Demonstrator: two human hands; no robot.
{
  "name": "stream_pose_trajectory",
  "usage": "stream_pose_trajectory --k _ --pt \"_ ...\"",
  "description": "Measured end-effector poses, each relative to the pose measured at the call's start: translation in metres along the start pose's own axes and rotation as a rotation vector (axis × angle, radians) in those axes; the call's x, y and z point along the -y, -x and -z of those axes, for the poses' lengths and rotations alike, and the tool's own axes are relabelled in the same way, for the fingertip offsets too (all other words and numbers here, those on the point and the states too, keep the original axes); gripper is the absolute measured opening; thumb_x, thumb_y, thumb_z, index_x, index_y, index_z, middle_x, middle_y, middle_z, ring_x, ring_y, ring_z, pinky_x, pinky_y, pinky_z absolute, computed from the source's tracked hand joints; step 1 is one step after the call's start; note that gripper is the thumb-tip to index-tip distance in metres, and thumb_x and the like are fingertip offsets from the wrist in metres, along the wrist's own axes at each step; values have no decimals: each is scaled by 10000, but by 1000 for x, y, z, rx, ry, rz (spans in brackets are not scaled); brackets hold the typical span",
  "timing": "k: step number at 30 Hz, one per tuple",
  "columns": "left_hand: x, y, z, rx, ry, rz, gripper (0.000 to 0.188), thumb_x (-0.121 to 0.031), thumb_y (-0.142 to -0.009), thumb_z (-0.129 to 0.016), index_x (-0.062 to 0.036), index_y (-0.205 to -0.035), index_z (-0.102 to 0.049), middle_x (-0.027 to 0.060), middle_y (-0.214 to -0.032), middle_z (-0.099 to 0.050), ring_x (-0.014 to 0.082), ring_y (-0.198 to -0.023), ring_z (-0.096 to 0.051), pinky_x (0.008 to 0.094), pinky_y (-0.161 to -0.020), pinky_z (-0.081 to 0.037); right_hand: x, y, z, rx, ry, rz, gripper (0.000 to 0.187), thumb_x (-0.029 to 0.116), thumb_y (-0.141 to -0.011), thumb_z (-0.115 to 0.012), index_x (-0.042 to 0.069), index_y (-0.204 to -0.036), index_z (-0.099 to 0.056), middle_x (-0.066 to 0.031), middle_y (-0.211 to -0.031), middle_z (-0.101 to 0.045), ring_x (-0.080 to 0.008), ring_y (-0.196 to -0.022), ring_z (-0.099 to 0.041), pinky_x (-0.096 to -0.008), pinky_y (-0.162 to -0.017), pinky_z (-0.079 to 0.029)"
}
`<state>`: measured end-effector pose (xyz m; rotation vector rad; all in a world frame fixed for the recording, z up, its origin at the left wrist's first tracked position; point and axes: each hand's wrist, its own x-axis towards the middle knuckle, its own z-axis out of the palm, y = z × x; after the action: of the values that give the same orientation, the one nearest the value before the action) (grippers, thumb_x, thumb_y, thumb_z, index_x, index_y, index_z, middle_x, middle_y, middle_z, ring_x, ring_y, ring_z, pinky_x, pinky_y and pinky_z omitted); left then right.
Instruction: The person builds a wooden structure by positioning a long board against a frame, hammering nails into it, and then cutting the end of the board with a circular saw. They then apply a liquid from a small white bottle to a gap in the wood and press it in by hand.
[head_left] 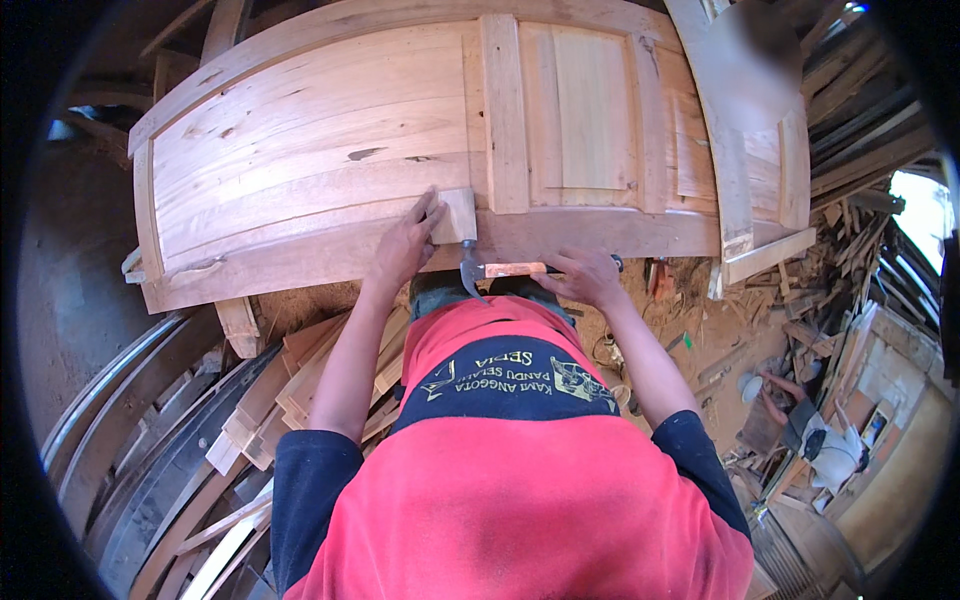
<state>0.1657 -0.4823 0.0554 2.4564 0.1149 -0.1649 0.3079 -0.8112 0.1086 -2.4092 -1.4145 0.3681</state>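
Observation:
My left hand holds a small pale wood block at the near edge of a large wooden door panel, its fingertips on the block's left side. In my right hand is a claw hammer, gripped by its handle. The hammer's metal head is just in front of the block, close to its near edge; whether they touch I cannot tell. The panel lies flat before me, with a raised frame strip crossing it to the right of the block.
A board lies across the panel's right part, near a blurred shape at the far right. Stacked planks lie at my left below the panel. Scrap wood covers the ground at right, where another person sits low.

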Motion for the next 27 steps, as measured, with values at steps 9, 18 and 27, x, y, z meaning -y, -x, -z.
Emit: stream_pose_trajectory --k 9,18,27 --pt "13 -10 36 1 537 138 812 -104 -681 -865 -90 -1444 -586 183 -1465 -515 338 -1311 -557 406 -1092 -480 -32 15 -8 -195 -190 -361 273 351 -886 -801 99 -984 -768 -93 -816 -734 -283 -711 -727 -388 -632 -560" --pt "90 -25 57 -350 796 473 746 -142 -709 -945 -145 -1394 -649 83 -1407 -448 181 -1150 -547 344 -972 -516 -93 -16 -42 -435 -58 -923 325 312 -941 -755 56 -1139 -716 -160 -860 -682 -367 -783 -671 -452 -715 -536" --pt "117 -94 28 -711 -48 365 682 -333 -727 -955 -169 -1327 -678 163 -1406 -376 328 -1202 -486 431 -932 -522 -121 -66 -61 -465 333 -787 362 389 -939 -745 89 -1142 -728 -138 -1132 -632 -360 -1099 -588 -520 -948 -469"
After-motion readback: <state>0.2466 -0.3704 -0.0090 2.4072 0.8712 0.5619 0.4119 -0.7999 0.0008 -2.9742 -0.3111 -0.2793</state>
